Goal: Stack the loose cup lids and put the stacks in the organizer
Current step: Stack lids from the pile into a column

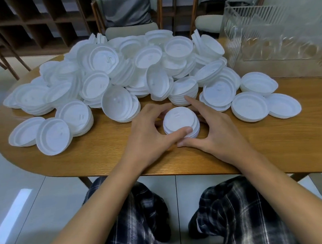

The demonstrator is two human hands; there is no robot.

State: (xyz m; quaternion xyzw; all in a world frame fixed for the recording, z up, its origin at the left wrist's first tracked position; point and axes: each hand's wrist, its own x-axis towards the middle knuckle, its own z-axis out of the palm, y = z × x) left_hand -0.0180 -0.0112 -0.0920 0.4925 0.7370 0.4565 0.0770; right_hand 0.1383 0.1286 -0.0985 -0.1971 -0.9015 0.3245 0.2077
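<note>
A small stack of white cup lids (pixel 180 121) stands on the wooden table (pixel 102 160) near its front edge. My left hand (pixel 147 134) curls round the stack's left side, thumb on its near rim. My right hand (pixel 216 131) cups the right side, index finger stretched past the stack, thumb lying on the table under it. Behind them spreads a big heap of loose white lids (pixel 114 71). The clear acrylic organizer (pixel 276 37) stands at the table's back right; its contents are blurred.
More loose lids lie at the left (pixel 50 135) and right (pixel 265 103) of the stack. Chairs (pixel 127 11) and a dark wooden shelf unit (pixel 35 22) stand behind the table. My legs in plaid trousers are below the table's front edge.
</note>
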